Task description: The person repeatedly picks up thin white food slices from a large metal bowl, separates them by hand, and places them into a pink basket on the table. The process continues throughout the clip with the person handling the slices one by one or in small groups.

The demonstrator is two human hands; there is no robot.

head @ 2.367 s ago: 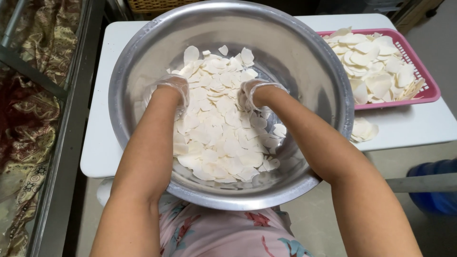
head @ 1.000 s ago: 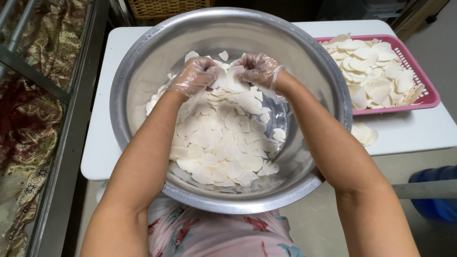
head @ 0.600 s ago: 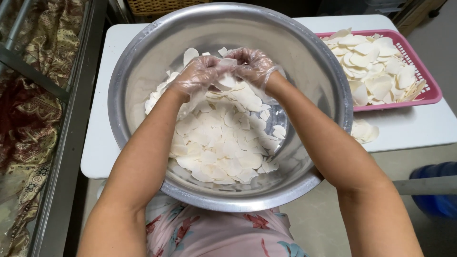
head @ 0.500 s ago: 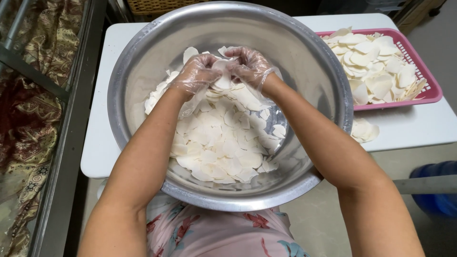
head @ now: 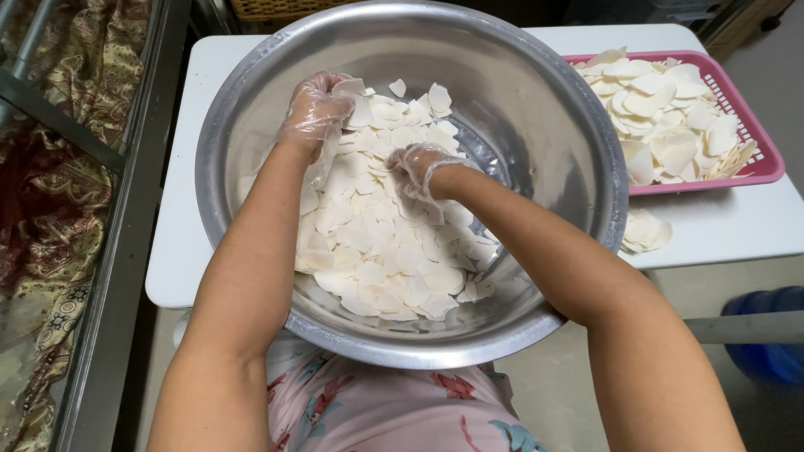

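- The thin, pale white slices [head: 381,243] are flat and irregular, like cut pieces of a root, and they lie in a loose heap inside the big round bowl of shiny steel [head: 536,109].
- The heap covers the bottom of the bowl and climbs up the far wall of it; on the right side bare metal shows.
- My left hand [head: 316,107], in a thin clear plastic glove, is at the far side of the heap with the fingers curled around some slices.
- My right hand [head: 421,167], gloved the same way, is pushed into the middle of the heap; the fingers are bent down among the slices, but I cannot tell if they hold any.
- The bowl stands on a small white table [head: 180,226], close to my flowered clothing.
- To the right, a pink plastic basket [head: 766,163] holds more slices, and a few lie on the table beside it.
- On the left is patterned cloth [head: 46,184] behind metal bars.
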